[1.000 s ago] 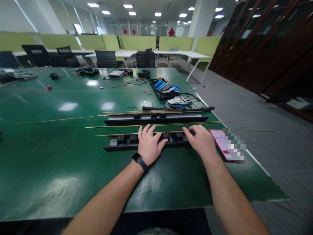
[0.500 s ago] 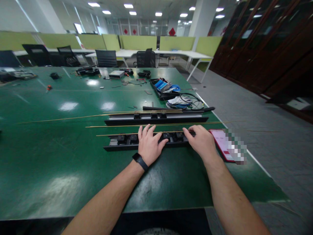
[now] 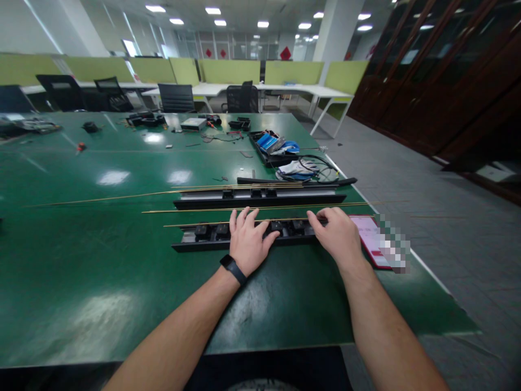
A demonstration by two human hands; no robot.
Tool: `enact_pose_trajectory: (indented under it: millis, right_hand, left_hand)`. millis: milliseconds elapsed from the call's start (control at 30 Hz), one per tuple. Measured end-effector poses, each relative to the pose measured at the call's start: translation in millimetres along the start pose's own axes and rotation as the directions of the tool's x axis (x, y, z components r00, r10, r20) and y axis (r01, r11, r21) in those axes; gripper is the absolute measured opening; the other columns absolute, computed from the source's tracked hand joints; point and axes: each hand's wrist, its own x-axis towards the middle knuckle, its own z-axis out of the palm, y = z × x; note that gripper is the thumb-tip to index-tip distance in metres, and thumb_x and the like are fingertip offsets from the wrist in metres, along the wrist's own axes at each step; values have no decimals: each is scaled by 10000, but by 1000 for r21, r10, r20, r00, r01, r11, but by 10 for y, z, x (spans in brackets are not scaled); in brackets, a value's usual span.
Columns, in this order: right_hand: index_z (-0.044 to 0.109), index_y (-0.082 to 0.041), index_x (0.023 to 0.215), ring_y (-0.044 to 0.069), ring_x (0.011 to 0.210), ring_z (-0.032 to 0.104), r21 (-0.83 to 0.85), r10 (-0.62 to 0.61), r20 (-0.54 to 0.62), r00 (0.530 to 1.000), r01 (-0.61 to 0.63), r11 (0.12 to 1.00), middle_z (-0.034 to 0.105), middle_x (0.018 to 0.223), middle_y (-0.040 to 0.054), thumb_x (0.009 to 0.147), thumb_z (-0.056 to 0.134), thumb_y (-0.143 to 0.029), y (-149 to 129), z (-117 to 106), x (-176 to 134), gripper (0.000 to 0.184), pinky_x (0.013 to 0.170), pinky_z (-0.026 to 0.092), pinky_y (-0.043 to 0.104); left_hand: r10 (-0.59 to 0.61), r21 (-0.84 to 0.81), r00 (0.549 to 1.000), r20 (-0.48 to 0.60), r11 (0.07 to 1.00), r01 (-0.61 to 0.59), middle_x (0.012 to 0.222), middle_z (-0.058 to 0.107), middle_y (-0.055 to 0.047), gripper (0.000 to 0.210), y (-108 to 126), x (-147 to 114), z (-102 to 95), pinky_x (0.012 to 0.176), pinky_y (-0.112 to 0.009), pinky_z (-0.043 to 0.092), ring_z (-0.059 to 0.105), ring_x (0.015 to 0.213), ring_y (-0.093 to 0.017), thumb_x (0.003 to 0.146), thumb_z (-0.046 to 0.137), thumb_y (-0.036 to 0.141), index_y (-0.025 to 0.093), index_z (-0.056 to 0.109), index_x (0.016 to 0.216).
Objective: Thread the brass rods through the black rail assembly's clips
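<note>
My left hand [image 3: 249, 239] lies across the near black rail [image 3: 244, 246], its fingers spread and reaching past the rail's far edge. Several small black blocks [image 3: 202, 231] sit in the rail's channel. A thin brass-coloured rod [image 3: 195, 225] runs along the rail's far side and passes by my left fingers. At the rail's right end, my right hand [image 3: 338, 233] is closed in a pinch on this rod; the exact contact is hidden by the fingers. Other thin rods [image 3: 187, 210] lie just beyond, in front of a second black rail [image 3: 260, 202] with similar blocks.
Right of my right hand lies a phone with a red edge [image 3: 371, 239], partly pixelated. Farther back are gloves [image 3: 299, 170], a black tray [image 3: 260, 152] with blue items, and a dark strip [image 3: 345, 181]. The green table's [image 3: 122, 260] right edge runs past the phone.
My right hand has shifted slightly to the right, and the near rod's left end has slid a little to the right with it. My left hand stays in place.
</note>
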Motion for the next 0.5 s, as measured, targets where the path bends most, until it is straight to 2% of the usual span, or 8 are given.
enact_pose_trajectory:
  millis: [100, 200, 500]
  right_hand:
    - [702, -220, 903, 239, 899, 663, 44, -9, 1, 1000, 9, 999, 723, 947, 69, 986, 598, -530, -36, -5, -14, 337, 777, 458, 356]
    - [696, -225, 868, 227, 885, 662, 62, -40, 27, 999, 38, 997, 719, 934, 59, 989, 600, -540, -55, -6, -22, 351, 776, 456, 350]
    - [697, -218, 824, 223, 854, 650, 20, -51, 7, 999, 51, 999, 704, 896, 61, 1008, 573, -553, 9, 33, -10, 402, 746, 436, 346]
  left_hand:
    - [0, 1, 1000, 0, 1000, 0, 1432, 656, -115, 354, 1, 2, -4, 1292, -634, 228, 476, 1460, -355, 985, 612, 547, 278, 797, 1124]
    - [0, 1, 1000, 3, 1000, 0, 1430, 657, -118, 359, 2, 4, -7, 1286, -642, 232, 476, 1458, -362, 985, 613, 547, 277, 798, 1133]
    - [0, -3, 1000, 1, 1000, 0, 1423, 662, -115, 342, -4, 1, 10, 1293, -629, 232, 482, 1457, -358, 980, 627, 539, 276, 799, 1114]
